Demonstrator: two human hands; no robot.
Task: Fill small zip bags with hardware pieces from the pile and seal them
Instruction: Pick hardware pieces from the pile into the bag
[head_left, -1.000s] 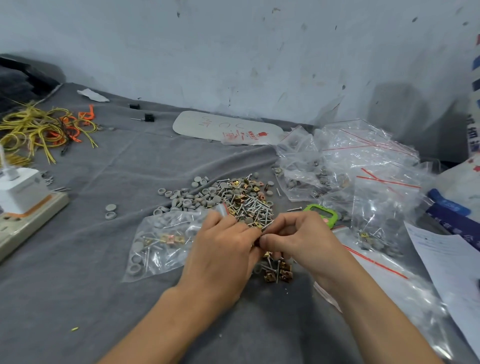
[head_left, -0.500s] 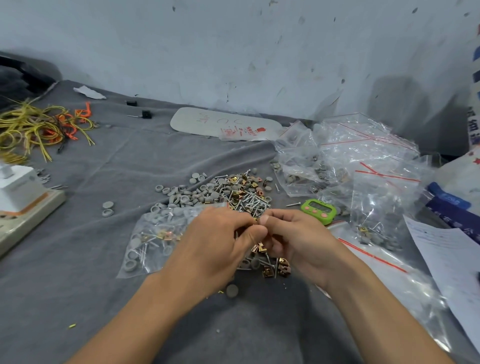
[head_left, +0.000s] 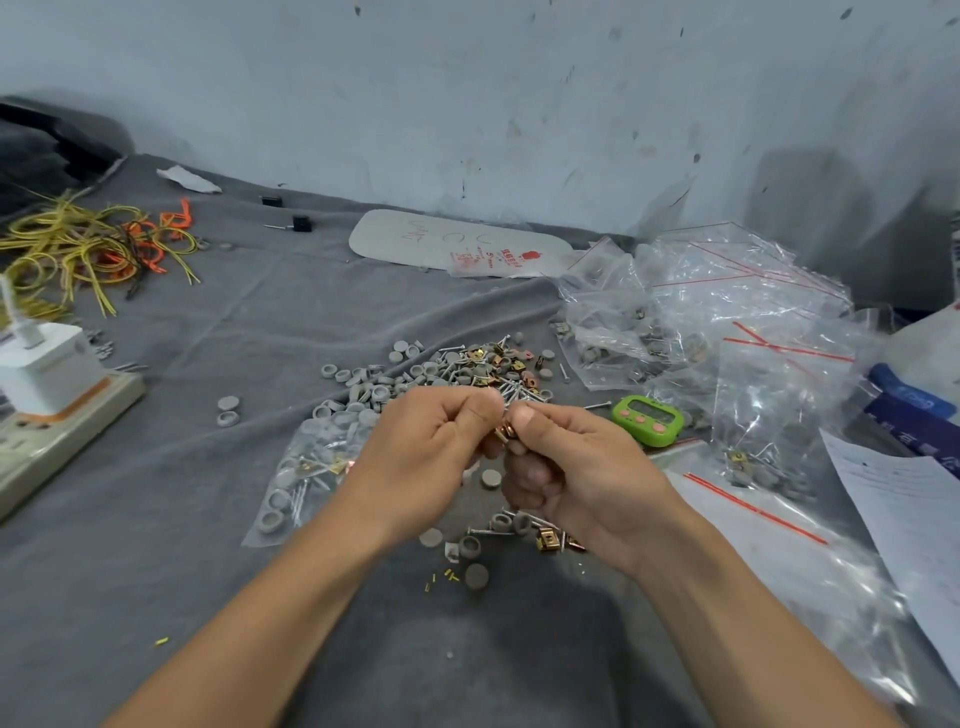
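Some shiny coppery pieces (head_left: 505, 432) pinched between left hand (head_left: 431, 449) and right hand (head_left: 579, 467).

A green timer (head_left: 647, 420), yellow wires (head_left: 78, 249) and a power strip (head_left: 67, 421) lie on grey cloth (head_left: 260, 322).

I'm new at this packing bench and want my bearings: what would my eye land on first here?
First, the left hand and right hand meeting mid-frame, pinching small metal pieces between them. Just behind lies the pile of screws, grey caps and brass clips on the grey cloth, and to the right a heap of clear bags with red strips, a green timer at its near edge.
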